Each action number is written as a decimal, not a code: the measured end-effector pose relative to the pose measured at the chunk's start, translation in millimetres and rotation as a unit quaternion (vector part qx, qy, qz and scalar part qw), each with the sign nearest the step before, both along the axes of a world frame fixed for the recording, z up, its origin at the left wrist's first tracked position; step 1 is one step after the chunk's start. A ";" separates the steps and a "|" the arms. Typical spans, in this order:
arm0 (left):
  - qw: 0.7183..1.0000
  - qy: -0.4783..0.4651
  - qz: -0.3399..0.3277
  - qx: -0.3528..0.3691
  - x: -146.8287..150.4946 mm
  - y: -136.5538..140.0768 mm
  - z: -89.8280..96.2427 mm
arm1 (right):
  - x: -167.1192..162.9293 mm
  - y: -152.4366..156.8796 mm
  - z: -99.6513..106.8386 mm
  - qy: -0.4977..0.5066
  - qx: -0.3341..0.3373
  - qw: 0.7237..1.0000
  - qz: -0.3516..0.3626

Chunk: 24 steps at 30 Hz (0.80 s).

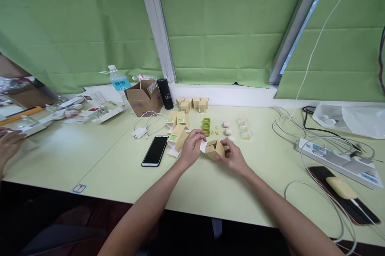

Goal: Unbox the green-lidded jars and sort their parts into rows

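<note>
A small brown cardboard box (214, 150) is tilted a little above the table in front of me, its top end open and a white inner flap (203, 146) sticking out to the left. My right hand (235, 157) grips it from the right side, thumb below and fingers behind. The fingers of my left hand (192, 147) are closed at the white flap. Just beyond stand green square cups (206, 126) in a column, tiny yellow clips (216, 132), pinkish-white small pieces (227, 131) and clear round containers (246, 133). More small boxes (177, 135) lie left of my left hand.
Another row of boxes (192, 104) stands at the back. A phone (155, 151), charger (139, 132), larger carton (144, 99) and black flask (165, 94) are left. Right are a power strip (339, 161), cables and another phone (343, 198). A co-worker's hand (10, 145) is far left.
</note>
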<state>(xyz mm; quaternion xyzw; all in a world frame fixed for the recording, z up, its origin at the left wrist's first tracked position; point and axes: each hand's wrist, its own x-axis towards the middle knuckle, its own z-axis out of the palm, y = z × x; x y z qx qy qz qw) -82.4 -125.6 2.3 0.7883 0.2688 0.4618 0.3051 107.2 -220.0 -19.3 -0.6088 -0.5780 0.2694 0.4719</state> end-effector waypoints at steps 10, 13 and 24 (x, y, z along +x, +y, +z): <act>0.997 -0.034 0.025 -0.064 2.5 0.6 -3.2 | -6.4 -5.0 1.0 -0.221 0.024 0.975 -0.034; 0.999 -0.029 0.019 -0.029 3.3 -0.5 -4.9 | -0.2 -8.1 4.6 -0.315 0.137 0.939 -0.002; 0.965 0.207 0.072 0.140 -1.1 -14.8 -0.8 | 5.3 -10.6 9.3 -0.322 0.232 0.916 0.060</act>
